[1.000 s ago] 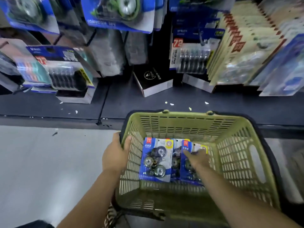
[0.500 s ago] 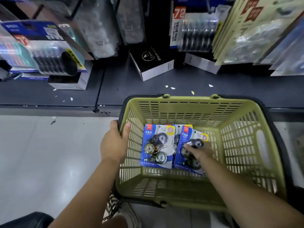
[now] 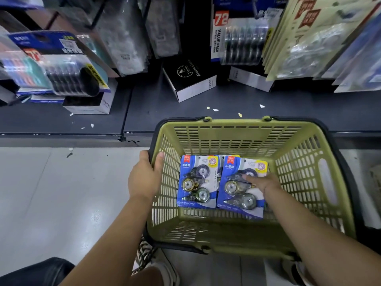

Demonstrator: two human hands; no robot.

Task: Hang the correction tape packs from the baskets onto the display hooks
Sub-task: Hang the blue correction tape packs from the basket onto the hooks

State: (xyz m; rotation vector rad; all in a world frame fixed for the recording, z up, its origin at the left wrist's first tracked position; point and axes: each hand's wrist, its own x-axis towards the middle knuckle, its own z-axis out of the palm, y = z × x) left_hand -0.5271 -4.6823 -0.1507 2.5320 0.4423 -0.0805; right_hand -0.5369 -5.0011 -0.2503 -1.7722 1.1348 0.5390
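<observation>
Inside one basket, two correction tape packs, right hand atop one.

I see a dark grey metal shelf low down. On it sit a black and white cardboard box, a white cardboard box to its right, and little white paper bits. In the green plastic basket, a blue correction tape pack lies flat just beside a second blue pack.

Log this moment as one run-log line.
stage: pick | left grip: holds green basket rim | right grip: on right tape pack, hold unclear | left tape pack: lying in basket
</observation>
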